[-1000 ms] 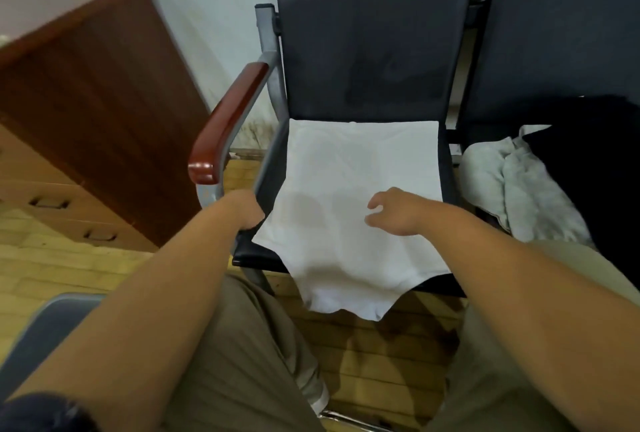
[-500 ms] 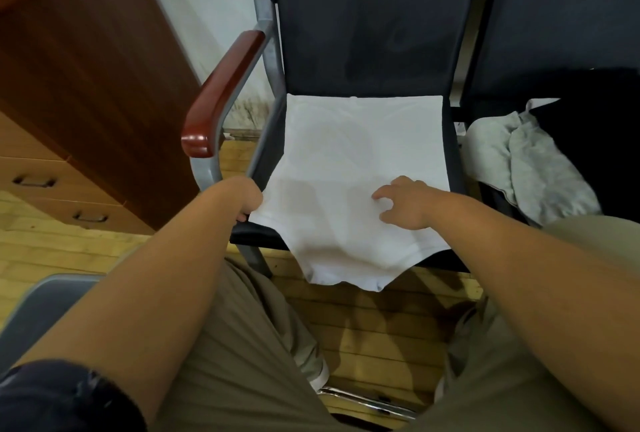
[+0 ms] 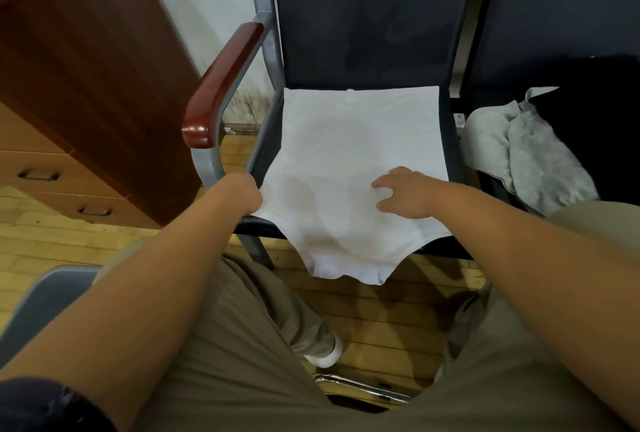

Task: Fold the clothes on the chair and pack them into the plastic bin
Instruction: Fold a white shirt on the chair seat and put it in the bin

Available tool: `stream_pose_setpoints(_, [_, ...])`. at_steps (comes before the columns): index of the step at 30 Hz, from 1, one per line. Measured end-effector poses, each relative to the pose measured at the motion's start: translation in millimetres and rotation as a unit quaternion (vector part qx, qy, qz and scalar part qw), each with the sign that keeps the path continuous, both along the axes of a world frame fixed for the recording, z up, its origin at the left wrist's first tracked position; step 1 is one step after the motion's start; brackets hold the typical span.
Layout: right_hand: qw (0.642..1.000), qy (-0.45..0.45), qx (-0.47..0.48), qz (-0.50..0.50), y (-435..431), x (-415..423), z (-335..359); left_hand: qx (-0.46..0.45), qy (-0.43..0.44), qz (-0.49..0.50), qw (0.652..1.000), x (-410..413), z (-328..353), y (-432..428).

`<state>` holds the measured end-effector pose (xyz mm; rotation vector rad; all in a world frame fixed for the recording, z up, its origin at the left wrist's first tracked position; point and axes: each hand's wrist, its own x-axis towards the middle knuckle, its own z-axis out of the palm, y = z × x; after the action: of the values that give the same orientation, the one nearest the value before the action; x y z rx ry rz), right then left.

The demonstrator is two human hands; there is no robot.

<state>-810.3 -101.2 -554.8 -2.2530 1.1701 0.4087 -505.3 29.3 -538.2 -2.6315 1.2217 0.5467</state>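
On the chair, the left hand still grips the left edge of the white shirt; the right hand, fingers now spread, presses the cloth.

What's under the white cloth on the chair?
Under the white cloth is the dark chair seat, which shows along the cloth's edges. The cloth's front end hangs off the seat above the wooden floor. Anything else beneath is covered by the cloth.
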Motion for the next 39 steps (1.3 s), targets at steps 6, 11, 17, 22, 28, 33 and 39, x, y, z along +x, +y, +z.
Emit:
stream_pose_setpoints(6, [0.923,-0.225,0.171,-0.261,21.5,-13.3,36.1,-0.075,0.367,0.183,0.909,-55.6,-12.5,41.8])
stream_pose_setpoints(11, [0.893,-0.147,0.300,-0.303,72.4,-24.5,22.6,-0.028,0.472,0.240,0.848,-88.0,-49.1,65.9])
stream_pose_setpoints(17, [0.939,-0.013,0.268,-0.215,117.3,-51.8,-46.7,0.019,0.386,0.190,0.902,-71.0,-82.7,57.9])
stream_pose_setpoints(22, [0.946,-0.002,0.270,-0.181,108.8,-65.3,-63.2,0.032,0.391,0.179,0.902,-65.8,-105.4,57.0])
stream_pose_setpoints(28, [0.940,-0.013,0.276,-0.201,103.9,-73.1,-90.4,0.016,0.440,0.167,0.882,-67.0,-113.4,53.2])
stream_pose_setpoints(33, [0.937,-0.044,0.289,-0.191,100.1,-67.7,-104.1,0.042,0.441,0.156,0.883,-65.3,-120.2,51.1])
stream_pose_setpoints(39, [0.929,-0.092,0.270,-0.236,99.6,-58.7,-110.0,0.059,0.453,0.177,0.872,-61.1,-126.3,51.2])
